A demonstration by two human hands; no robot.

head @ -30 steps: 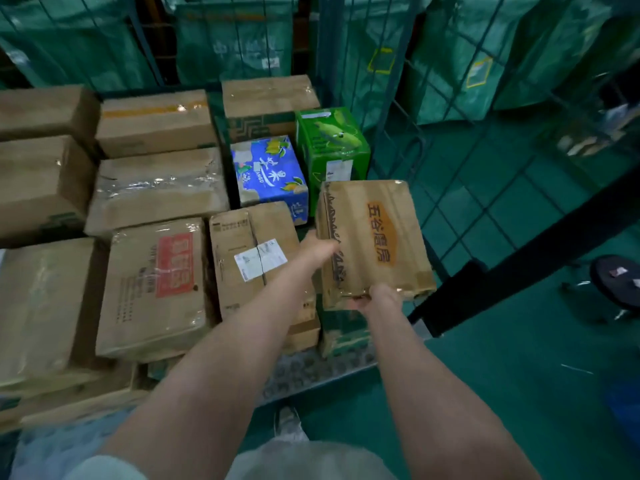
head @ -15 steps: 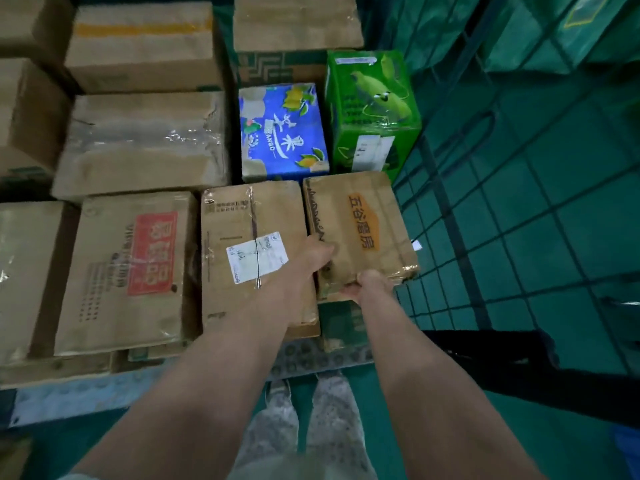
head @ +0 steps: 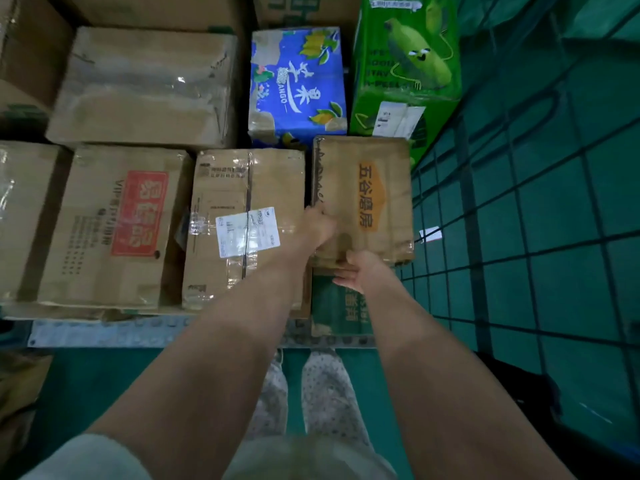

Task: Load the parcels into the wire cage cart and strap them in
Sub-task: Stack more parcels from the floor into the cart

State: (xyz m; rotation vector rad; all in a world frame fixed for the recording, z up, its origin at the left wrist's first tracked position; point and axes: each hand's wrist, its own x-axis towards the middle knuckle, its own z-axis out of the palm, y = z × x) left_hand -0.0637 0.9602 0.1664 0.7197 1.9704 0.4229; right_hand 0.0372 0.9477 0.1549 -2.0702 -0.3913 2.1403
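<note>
Both hands are on the brown parcel with the orange label (head: pixel 367 199), which sits at the front right corner of the load in the wire cage cart, just beside the mesh wall (head: pixel 519 216). The left hand (head: pixel 320 224) grips its left edge, down in the seam against the taped box with the white shipping label (head: pixel 242 230). The right hand (head: pixel 356 271) holds the near edge, with its fingers curled underneath. The parcel rests on top of a green-printed carton (head: pixel 341 306). Behind it stand a blue mango box (head: pixel 298 84) and a green box (head: pixel 405 64), both close against it.
</note>
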